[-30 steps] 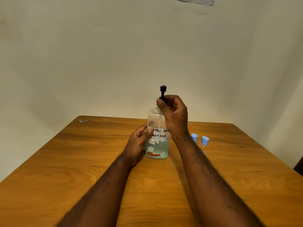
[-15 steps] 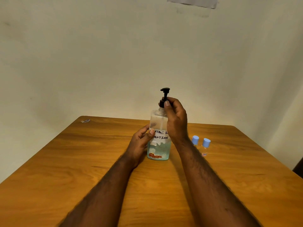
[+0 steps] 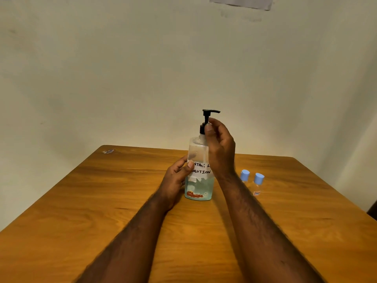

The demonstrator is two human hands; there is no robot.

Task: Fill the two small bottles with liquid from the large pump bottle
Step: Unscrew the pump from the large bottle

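On the wooden table (image 3: pixel 81 211): a large pump bottle (image 3: pixel 199 189) stands upright near the middle; blue-green liquid fills only its lower part, and above that it is clear.
Label (image 3: pixel 202 170): white paper, torn at the lower edge, with handwritten letters; the word "SOLUTION" can be read.
Pump (image 3: pixel 207 114): black, standing high on its stem, with the spout pointing to the right.
Left hand (image 3: pixel 175 180): it grips the pump bottle from the left side at the height of the label, with the thumb on the front and the fingers curled behind.
Right hand (image 3: pixel 221 152): the thumb and fingers are closed around the black collar under the pump, at the neck.
To the right of the right wrist: the first small bottle (image 3: pixel 244 176) and the second small bottle (image 3: pixel 258 181) stand near each other. Both are clear, each has a light blue cap on, and no hand touches them.
Far left corner: a small scrap (image 3: pixel 108 151) lies there; I cannot tell what it is.
Wall (image 3: pixel 122 78): plain and pale, with a sheet of paper (image 3: pixel 242 2) at the top edge.
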